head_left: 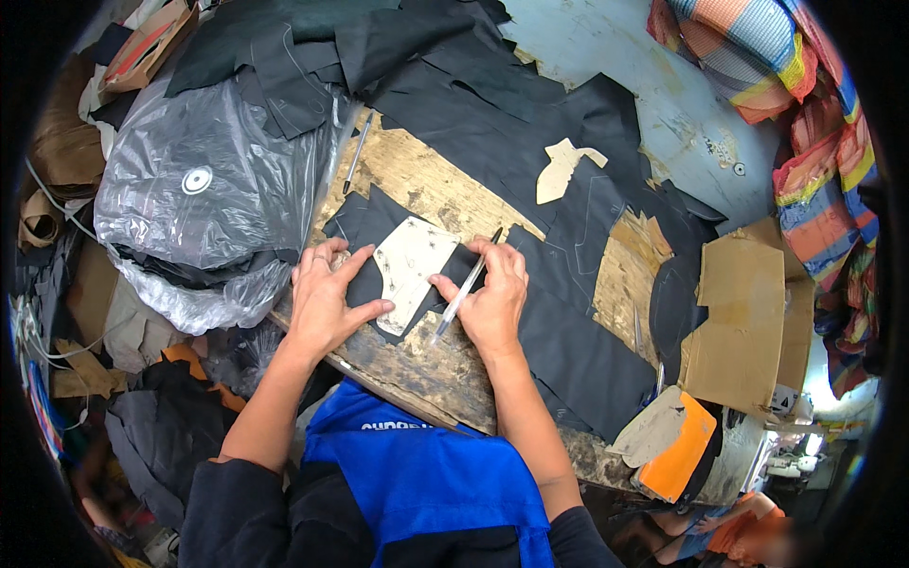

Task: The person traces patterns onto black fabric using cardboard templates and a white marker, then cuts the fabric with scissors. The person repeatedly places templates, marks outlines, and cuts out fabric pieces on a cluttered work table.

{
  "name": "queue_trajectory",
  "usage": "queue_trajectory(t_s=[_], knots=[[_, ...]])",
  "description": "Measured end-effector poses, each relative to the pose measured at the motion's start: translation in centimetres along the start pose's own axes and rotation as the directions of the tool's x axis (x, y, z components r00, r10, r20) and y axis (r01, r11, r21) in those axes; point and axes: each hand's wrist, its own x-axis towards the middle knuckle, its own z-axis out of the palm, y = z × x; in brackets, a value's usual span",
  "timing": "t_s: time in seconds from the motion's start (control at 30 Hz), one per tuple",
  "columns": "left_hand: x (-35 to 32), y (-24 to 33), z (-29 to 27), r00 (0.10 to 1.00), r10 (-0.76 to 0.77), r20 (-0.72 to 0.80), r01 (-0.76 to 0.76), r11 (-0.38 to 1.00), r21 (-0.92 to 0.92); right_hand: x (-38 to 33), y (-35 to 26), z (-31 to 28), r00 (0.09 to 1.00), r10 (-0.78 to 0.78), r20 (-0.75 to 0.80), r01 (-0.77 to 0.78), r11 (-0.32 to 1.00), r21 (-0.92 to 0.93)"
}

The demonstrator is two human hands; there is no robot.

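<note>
A pale card template (414, 270) with dark marks lies on a small piece of black leather-like material (369, 216) on the worn wooden board. My left hand (327, 289) is spread over the left side of both, its thumb on the template and its fingers apart. My right hand (492, 301) grips a pen (468, 289) at the template's right edge. The pen is tilted, with its dark end up by my index finger and its clear end toward me. Another pale template (559, 172) rests on the large black sheet (511, 133) farther back.
A second pen (359, 151) lies on the wooden board (445, 180). To the left bulges a clear plastic bag (161, 227) of dark material. At right are a cardboard box (734, 317), an orange piece (684, 450) and striped woven bags (748, 47). Another person (734, 530) sits lower right.
</note>
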Motion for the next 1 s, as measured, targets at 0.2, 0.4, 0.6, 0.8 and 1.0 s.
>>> queue_trajectory(t_s=[0.2, 0.4, 0.6, 0.8, 1.0], knots=[[1.1, -0.1, -0.6, 0.991, 0.029, 0.128, -0.039, 0.996, 0.075, 0.0, 1.5, 0.5, 0.988, -0.059, 0.141, 0.048, 0.996, 0.081], [2.5, -0.4, -1.0, 0.979, 0.048, 0.198, -0.069, 0.992, 0.103, 0.0, 1.3, 0.3, 0.993, -0.035, 0.117, 0.026, 0.997, 0.073], [3.2, -0.7, -1.2, 0.975, 0.059, 0.212, -0.081, 0.992, 0.097, -0.3, 1.5, 0.3, 0.995, -0.060, 0.076, 0.056, 0.997, 0.057], [1.0, 1.1, 0.3, 0.996, 0.094, -0.010, -0.093, 0.994, 0.062, -0.4, 1.7, 0.8, 0.990, -0.088, 0.107, 0.087, 0.996, 0.018], [-3.4, 5.4, 5.2, 0.958, 0.245, 0.148, -0.233, 0.968, -0.090, -0.4, 1.7, 1.1, 0.990, -0.086, 0.108, 0.088, 0.996, -0.013]])
